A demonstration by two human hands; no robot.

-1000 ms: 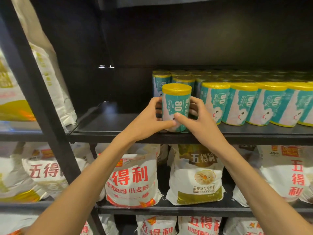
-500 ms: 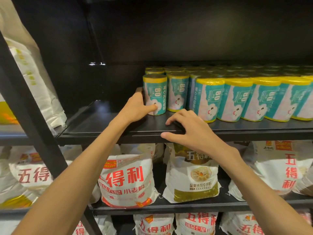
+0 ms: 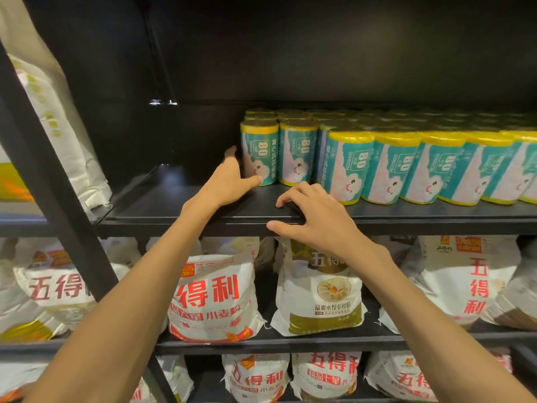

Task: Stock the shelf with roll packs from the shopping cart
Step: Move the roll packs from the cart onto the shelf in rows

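While the left hand (image 3: 229,181) touches the end roll pack (image 3: 259,154) near the shelf (image 3: 186,205) front edge, fingers loosely spread, square it to the row; right hand (image 3: 313,219) rests empty, curled, on that edge.

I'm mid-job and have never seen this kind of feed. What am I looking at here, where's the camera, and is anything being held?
No machine: a person's two bare arms, filmed by one wide-angle camera on their head, looking forward and down. The dark shelf carries rows of upright teal-and-yellow roll packs. The left hand touches the leftmost roll pack at its base. The right hand rests on the shelf's front edge, fingers curled, holding nothing. Flour bags fill the shelves below. The shopping cart is out of view.
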